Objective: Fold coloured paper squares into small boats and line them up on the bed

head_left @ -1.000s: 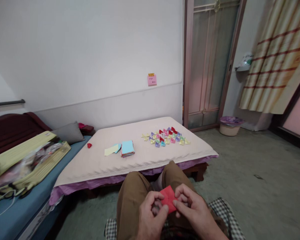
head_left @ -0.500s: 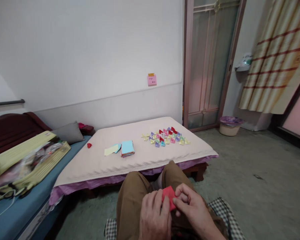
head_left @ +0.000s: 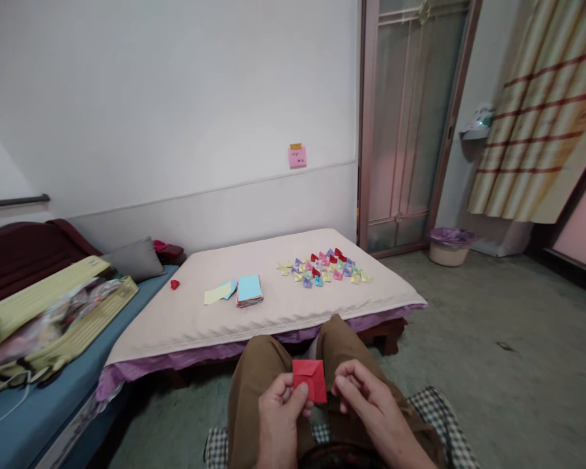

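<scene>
A red folded paper square [head_left: 314, 376], with a flap line across its upper part, is held over my lap. My left hand [head_left: 283, 410] is closed on it, thumb on the front face and fingers behind its lower left. Just right of the paper is my right hand [head_left: 366, 397], its fingers loosely bent and a small gap between them and the paper's edge. Nothing shows in that hand. On the bed, a stack of coloured paper [head_left: 249, 288] topped with light blue lies beside a few loose yellow and blue sheets [head_left: 218, 293].
Several small folded paper pieces [head_left: 322, 266] in mixed colours cover the right part of the bed [head_left: 176, 326]. A small red piece [head_left: 174, 284] lies at its left edge. Further left is an opened yellow case [head_left: 78, 312]. A lined bin [head_left: 449, 247] stands by the glass door.
The red paper has shifted left and turned upright, its flap side now facing me. My left hand has rolled from palm-down to a thumb-on-top grip. My right hand has come away from the paper.
</scene>
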The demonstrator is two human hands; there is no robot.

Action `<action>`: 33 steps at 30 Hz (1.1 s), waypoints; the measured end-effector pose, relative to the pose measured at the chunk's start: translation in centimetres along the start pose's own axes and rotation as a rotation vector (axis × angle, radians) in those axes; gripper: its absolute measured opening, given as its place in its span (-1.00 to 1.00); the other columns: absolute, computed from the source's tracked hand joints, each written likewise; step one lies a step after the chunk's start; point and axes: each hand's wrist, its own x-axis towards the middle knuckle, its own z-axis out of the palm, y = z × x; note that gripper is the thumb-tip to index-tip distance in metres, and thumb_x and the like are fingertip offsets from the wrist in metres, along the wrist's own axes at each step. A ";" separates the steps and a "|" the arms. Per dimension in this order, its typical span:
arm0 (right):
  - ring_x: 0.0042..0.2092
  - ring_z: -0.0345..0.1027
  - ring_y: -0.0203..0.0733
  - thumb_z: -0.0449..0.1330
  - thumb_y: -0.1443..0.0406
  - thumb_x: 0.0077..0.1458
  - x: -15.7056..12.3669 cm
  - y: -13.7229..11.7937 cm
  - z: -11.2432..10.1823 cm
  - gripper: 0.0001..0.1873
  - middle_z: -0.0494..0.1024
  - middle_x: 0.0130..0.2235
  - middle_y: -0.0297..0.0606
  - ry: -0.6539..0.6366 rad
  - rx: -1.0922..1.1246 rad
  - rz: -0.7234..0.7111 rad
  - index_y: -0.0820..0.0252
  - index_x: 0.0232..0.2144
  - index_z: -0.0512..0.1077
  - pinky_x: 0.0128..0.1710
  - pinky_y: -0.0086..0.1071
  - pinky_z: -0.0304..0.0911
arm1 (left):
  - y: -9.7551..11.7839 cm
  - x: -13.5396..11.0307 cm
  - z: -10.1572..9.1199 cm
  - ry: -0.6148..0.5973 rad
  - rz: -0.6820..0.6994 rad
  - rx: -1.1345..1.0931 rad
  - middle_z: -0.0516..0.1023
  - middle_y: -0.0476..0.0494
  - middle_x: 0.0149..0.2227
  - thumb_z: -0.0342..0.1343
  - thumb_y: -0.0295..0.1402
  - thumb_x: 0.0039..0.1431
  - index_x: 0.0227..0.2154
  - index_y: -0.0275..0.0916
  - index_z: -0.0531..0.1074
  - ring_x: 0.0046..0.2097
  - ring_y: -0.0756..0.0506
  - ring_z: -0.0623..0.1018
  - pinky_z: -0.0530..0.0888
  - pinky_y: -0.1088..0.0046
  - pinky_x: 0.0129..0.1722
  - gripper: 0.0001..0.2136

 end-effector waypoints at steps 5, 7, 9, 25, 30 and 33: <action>-0.52 0.19 -0.31 0.16 0.08 0.00 -0.1 0.2 0.7 -0.70 0.37 -0.54 -0.39 -0.112 0.039 0.027 0.21 -0.49 0.38 -0.54 -0.47 0.09 | -0.3 -0.5 1.0 -0.039 -0.057 -0.048 0.57 -0.14 -0.55 0.32 -0.21 -0.19 -0.47 -0.36 0.51 -0.54 -0.01 0.47 0.35 0.55 -0.54 -0.71; -0.52 0.17 -0.31 0.18 0.11 -0.02 0.0 0.0 0.6 -0.70 0.35 -0.58 -0.40 -0.101 0.020 -0.006 0.22 -0.58 0.37 -0.51 -0.46 0.09 | 0.0 -0.7 1.2 -0.082 -0.052 -0.034 0.57 -0.13 -0.57 0.33 -0.22 -0.21 -0.49 -0.35 0.51 -0.55 0.00 0.46 0.33 0.56 -0.55 -0.72; -0.54 0.14 -0.33 0.19 0.14 -0.05 0.1 -0.1 0.3 -0.70 0.31 -0.61 -0.42 -0.067 0.009 -0.012 0.22 -0.63 0.35 -0.52 -0.47 0.06 | 0.4 -0.8 1.3 -0.135 -0.014 -0.010 0.56 -0.10 -0.57 0.33 -0.24 -0.21 -0.51 -0.35 0.50 -0.55 0.01 0.43 0.32 0.57 -0.54 -0.74; -0.65 0.12 -0.42 0.16 0.10 0.04 -0.2 0.5 0.2 -0.72 0.35 -0.63 -0.46 -0.198 0.080 0.059 0.20 -0.47 0.33 -0.66 -0.56 0.02 | 0.1 -0.6 0.7 -0.188 -0.098 -0.010 0.39 0.04 -0.73 0.25 -0.19 -0.10 -0.44 -0.37 0.44 -0.71 0.11 0.27 0.18 0.65 -0.70 -0.70; -0.60 0.18 -0.39 0.13 0.18 0.09 -0.5 -0.1 0.1 -0.79 0.38 -0.58 -0.42 -0.197 0.016 -0.032 0.21 -0.40 0.42 -0.61 -0.54 0.09 | -0.3 -0.5 0.6 -0.199 -0.071 -0.016 0.38 0.05 -0.72 0.21 -0.21 -0.03 -0.40 -0.38 0.45 -0.70 0.11 0.28 0.20 0.63 -0.69 -0.72; -0.59 0.20 -0.38 0.13 0.21 0.09 -0.7 -0.1 -0.1 -0.80 0.40 -0.53 -0.38 -0.178 -0.053 -0.082 0.20 -0.36 0.48 -0.60 -0.53 0.12 | -0.3 -0.5 0.6 -0.201 -0.069 -0.033 0.39 0.05 -0.71 0.21 -0.25 -0.02 -0.40 -0.37 0.45 -0.69 0.10 0.30 0.21 0.63 -0.68 -0.76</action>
